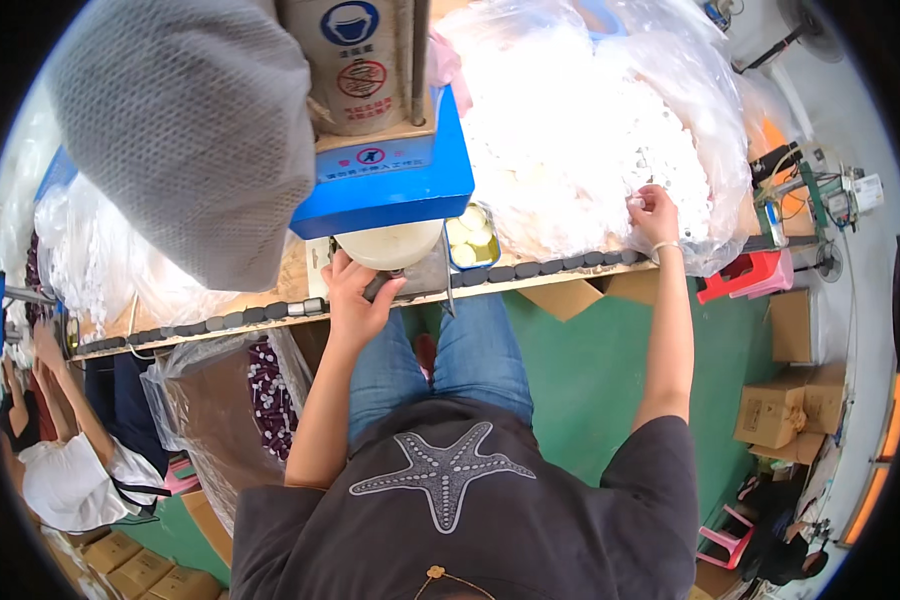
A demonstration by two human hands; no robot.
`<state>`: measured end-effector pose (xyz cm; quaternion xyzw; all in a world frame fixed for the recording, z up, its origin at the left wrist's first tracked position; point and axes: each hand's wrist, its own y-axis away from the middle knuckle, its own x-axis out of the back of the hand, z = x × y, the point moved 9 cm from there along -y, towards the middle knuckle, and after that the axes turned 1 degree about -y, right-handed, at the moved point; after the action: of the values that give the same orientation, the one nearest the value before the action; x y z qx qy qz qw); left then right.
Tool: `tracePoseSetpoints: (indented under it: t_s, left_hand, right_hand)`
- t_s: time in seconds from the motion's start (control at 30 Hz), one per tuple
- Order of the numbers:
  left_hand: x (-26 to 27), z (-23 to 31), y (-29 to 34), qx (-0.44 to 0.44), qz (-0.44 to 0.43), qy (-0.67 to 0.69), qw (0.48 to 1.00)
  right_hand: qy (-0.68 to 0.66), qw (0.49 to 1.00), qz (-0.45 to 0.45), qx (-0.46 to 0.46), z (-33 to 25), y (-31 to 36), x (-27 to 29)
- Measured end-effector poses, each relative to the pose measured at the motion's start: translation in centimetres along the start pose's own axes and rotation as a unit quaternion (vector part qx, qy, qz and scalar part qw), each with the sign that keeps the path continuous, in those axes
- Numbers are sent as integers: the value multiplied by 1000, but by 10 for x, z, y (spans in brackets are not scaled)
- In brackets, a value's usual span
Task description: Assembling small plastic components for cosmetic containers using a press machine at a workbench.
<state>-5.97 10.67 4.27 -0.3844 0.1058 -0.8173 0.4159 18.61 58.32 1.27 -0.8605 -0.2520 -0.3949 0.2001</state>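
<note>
My left hand [355, 303] is closed around a small dark cylindrical piece [378, 286], just under the cream round head [392, 244] of a bench machine with a blue guard [395, 185]. Much of that piece is hidden by my fingers and thumb. Over at the right, my right hand [656, 216] pinches a small white piece [635, 202] at the edge of a big heap of small white parts [570, 140]. The heap lies on clear plastic and is too bright for single parts to show well.
A blue-rimmed tray [473, 238] of pale round discs stands right of the machine. Grey mesh fabric [185, 130] covers something at upper left. Below the bench edge hangs a plastic-lined bag [225, 385] with dark purple parts. Another person [80, 470] works at far left; cartons [785, 410] stand right.
</note>
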Motion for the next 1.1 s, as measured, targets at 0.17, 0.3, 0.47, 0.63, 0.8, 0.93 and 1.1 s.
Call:
tracePoseSetpoints:
  t_s: [0.17, 0.3, 0.47, 0.63, 0.8, 0.93, 1.1]
  left_hand:
    - [2, 3, -2, -7, 10, 4, 1000]
    - [4, 0, 0, -2, 3, 3, 1000]
    - [1, -2, 0, -13, 11, 0, 1000]
    - [1, 0, -1, -6, 7, 0, 1000]
    - [3, 0, -1, 4, 11, 9, 1000]
    - [5, 3, -2, 6, 10, 15, 1000]
    - [8, 9, -5, -11, 17, 47, 999]
  right_hand:
    - [-155, 977, 132, 70, -42, 23, 28]
    - [-341, 936, 23, 84, -135, 58, -27]
    - [-283, 935, -123, 176, -228, 103, -83]
    - [-277, 920, -197, 196, -258, 106, -107]
    - [-74, 947, -183, 253, -274, 113, -116]
    - [13, 915, -115, 387, -278, 126, -123]
    - [80, 910, -62, 403, -282, 131, -120]
